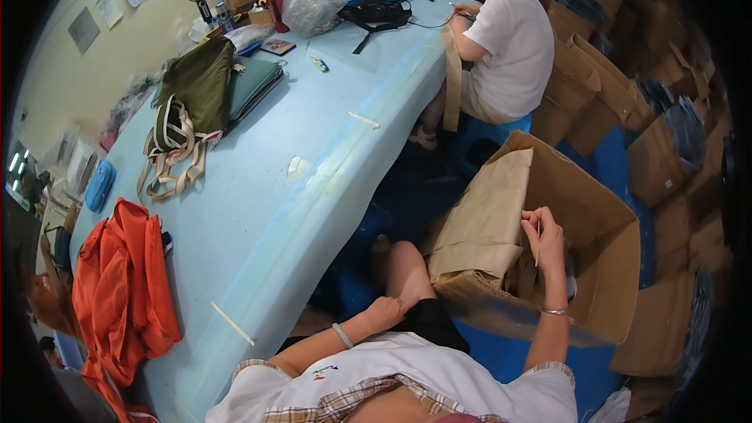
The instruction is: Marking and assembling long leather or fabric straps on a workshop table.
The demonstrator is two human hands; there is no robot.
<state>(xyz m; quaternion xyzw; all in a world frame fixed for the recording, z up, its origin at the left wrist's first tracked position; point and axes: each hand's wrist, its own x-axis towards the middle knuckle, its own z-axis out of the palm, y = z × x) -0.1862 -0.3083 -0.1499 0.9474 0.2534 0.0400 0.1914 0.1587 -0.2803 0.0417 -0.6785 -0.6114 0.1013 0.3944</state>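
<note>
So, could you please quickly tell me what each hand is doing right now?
Left hand: loosely closed, resting on the person's thigh, holding nothing.
Right hand: closed on a thin stick-like item above the open cardboard box.

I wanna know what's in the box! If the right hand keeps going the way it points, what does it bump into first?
Probably the folded tan paper draped over the cardboard box. The right hand points that way from inside the box, though depth is hard to judge.
</note>
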